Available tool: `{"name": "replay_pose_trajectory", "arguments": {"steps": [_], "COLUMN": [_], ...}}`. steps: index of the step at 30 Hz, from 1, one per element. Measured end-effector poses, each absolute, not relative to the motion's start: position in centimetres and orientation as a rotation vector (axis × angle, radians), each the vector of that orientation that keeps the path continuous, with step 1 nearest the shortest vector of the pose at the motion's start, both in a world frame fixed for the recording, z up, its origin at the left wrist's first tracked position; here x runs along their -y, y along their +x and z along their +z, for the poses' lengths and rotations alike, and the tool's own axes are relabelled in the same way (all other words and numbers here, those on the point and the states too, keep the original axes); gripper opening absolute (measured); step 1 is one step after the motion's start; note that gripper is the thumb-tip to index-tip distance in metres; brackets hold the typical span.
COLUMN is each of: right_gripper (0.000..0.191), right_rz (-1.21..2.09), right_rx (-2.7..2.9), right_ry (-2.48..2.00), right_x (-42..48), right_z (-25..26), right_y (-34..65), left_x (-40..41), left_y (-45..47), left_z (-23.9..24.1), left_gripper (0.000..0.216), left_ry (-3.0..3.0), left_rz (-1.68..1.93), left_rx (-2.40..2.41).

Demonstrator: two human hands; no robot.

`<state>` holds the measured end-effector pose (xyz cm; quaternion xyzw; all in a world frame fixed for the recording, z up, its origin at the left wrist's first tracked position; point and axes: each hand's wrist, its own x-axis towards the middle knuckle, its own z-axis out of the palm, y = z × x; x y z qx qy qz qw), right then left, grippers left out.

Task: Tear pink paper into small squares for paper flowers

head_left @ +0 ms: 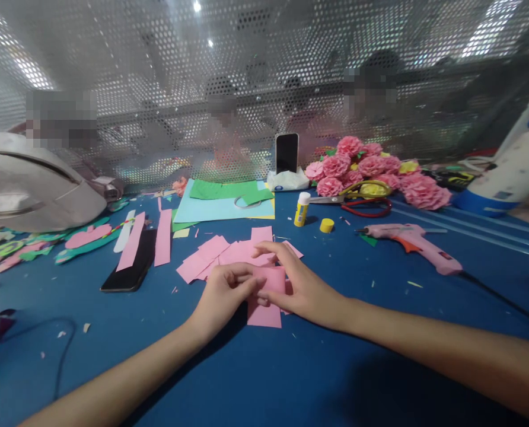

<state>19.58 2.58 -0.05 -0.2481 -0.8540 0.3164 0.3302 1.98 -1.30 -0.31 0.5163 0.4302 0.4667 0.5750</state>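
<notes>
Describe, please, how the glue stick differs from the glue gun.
The glue stick stands upright; the glue gun lies on its side. The glue stick is yellow and white, the glue gun pink with an orange trigger. The glue stick looks smaller than the glue gun. Both rest on the blue table.

Left hand [229, 290] and right hand [304, 289] of the person — both bare, with slim fingers [279, 249] and narrow wrists [195, 328]. The left forearm [126, 373] and right forearm [429, 335] are likewise bare to the edge of view, slender in outline and widening gradually away from the hand — a smooth, tapered contour. Finer surface detail is too blurred to distinguish.
</notes>
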Motion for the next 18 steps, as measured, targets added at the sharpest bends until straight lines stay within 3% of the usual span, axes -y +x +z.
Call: {"name": "replay_pose_trajectory", "arguments": {"steps": [6, 18], "right_gripper": [0.012, 0.017], "right_rz": [1.167, 1.340], "right_rx": [1.934, 1.818], "right_ry": [-0.799, -0.812], "right_x": [-3.6, -4.0], "right_z": [0.1, 0.0], "right_y": [19.6, 19.5], "left_x": [0.8, 0.8], "left_y": [1.2, 1.3], "left_z": [-0.1, 0.1], "left_gripper": [0.018, 0.029], "left_ry": [1.187, 1.241], "left_rz": [1.203, 1.131], "left_rx": [-1.078, -1.128]}}
